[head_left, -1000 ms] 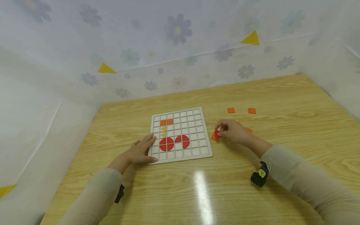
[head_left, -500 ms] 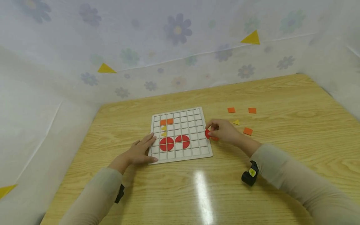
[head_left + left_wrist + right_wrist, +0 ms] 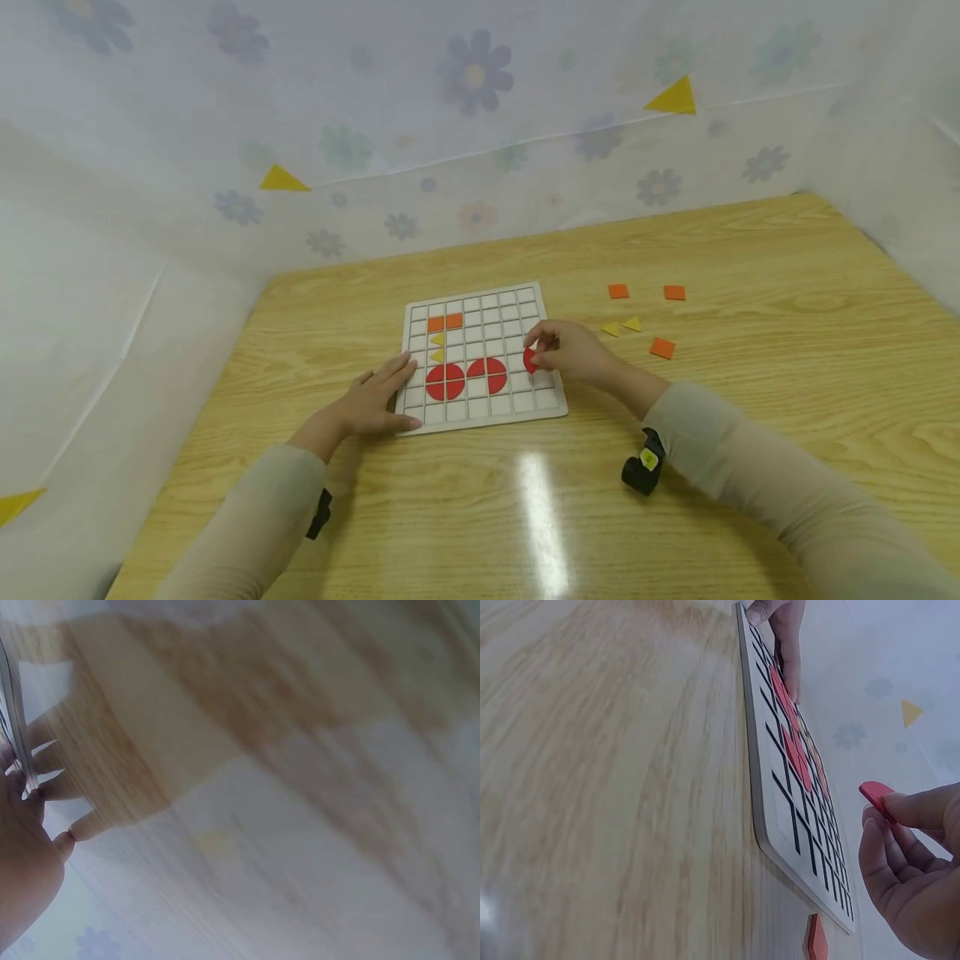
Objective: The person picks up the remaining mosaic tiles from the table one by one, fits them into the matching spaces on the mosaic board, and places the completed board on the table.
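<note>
Thumb against finger, your right hand (image 3: 576, 354) is pinching a red piece (image 3: 529, 360) over the right side of the gridded board (image 3: 487, 423). The head view is leaving its height unclear, but the right wrist view is showing it being held up apart from the grid. That view is also showing an orange piece (image 3: 817, 941) lying just beside the board, where your hand is blocking the head view. Your left hand (image 3: 367, 404) is resting on the opposite edge with its thumb spreading away from its fingers; the left wrist view is catching those fingertips against the board's thin side, much of its picture blurring. On the grid, two orange squares (image 3: 436, 324) are sitting side by side, with two yellow triangles (image 3: 438, 340) lying one below the other nearer you. Nearer again, red quarters are forming a full circle (image 3: 436, 390) and, to its right, a three-quarter circle (image 3: 496, 384). Right of the board, two loose yellow triangles (image 3: 611, 329) are lying near three loose orange squares (image 3: 662, 347) on the wood-grain table (image 3: 420, 517). Beyond, a flowered curtain (image 3: 390, 108) is hanging, bearing yellow patches (image 3: 673, 98).
</note>
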{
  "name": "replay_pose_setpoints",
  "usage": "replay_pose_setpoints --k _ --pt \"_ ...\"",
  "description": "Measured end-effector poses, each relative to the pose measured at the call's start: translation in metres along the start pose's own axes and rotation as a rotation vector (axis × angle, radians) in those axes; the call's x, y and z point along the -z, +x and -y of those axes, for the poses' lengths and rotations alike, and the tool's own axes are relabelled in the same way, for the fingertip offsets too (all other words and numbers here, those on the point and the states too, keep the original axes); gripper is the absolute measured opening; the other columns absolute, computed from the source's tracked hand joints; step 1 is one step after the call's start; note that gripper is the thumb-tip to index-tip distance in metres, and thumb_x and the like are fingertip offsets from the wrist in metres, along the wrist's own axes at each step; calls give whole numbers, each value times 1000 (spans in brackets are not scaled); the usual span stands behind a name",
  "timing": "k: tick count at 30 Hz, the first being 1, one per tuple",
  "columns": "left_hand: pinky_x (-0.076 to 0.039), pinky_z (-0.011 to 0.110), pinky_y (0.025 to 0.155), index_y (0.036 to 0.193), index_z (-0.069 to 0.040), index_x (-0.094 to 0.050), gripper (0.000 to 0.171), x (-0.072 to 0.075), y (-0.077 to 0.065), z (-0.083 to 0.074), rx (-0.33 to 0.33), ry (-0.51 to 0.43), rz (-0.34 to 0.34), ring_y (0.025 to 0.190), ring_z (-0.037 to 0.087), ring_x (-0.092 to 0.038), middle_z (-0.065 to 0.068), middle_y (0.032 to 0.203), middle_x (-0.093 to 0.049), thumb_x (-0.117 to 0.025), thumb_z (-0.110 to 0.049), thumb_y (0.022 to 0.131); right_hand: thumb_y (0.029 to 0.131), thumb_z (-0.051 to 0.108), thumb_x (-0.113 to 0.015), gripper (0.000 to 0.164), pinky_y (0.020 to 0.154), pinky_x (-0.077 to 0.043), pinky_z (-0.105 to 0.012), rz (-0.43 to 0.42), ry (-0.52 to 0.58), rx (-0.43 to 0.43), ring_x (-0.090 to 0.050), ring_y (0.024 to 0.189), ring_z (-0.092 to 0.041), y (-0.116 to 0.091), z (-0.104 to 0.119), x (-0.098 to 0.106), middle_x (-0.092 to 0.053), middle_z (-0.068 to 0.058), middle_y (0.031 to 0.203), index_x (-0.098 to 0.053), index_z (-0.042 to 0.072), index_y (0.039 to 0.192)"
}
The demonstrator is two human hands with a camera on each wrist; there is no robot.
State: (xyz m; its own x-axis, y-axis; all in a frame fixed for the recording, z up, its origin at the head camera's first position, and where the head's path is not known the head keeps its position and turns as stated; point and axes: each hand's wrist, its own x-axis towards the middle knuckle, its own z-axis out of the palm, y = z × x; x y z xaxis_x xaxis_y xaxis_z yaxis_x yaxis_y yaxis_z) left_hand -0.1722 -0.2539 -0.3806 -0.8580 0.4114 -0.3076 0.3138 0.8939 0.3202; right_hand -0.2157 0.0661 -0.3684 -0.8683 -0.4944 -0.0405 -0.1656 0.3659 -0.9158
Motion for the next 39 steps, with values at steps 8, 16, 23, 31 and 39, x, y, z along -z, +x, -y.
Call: replay_pose_setpoints --k 8,16,23,31,39 --pt "-4 48 99 140 -11 -10 90 0 -1 -1 -3 3 4 130 23 -1 6 144 -1 -55 -55 75 80 0 -58 14 61 -43 -24 26 -29 -16 -48 73 -18 6 2 -9 -52 -7 81 -58 2 94" --pt "-3 49 99 140 -12 -9 91 0 0 -1 1 1 9 130 23 0 5 144 -1 -55 -54 75 81 2 -56 16 61 -43 -26 54 -41 -6 -49 73 -18 12 3 -17 -54 -6 81 -60 2 97" --pt "-3 48 99 140 -12 -9 91 0 1 -1 6 5 9 130 22 0 5 144 0 -55 -56 74 81 2 -58 13 64 -42 -25 56 -56 26 -48 76 -16 17 7 -24 -55 -4 81 -60 3 93" --pt "-3 49 99 140 -11 -10 91 0 1 0 5 5 6 130 23 -1 5 144 -1 -55 -55 74 81 3 -58 14 63 -44 -25 76 -50 11 -51 76 -16 25 8 -32 -56 -3 82 -61 3 94" --pt "-4 49 99 140 -10 -11 92 -1 2 0 10 7 13 130 23 0 6 144 -1 -55 -55 74 80 4 -59 15 61 -44 -24 94 -84 -9 -52 74 -16 28 10 -42 -55 -3 82 -61 4 95"
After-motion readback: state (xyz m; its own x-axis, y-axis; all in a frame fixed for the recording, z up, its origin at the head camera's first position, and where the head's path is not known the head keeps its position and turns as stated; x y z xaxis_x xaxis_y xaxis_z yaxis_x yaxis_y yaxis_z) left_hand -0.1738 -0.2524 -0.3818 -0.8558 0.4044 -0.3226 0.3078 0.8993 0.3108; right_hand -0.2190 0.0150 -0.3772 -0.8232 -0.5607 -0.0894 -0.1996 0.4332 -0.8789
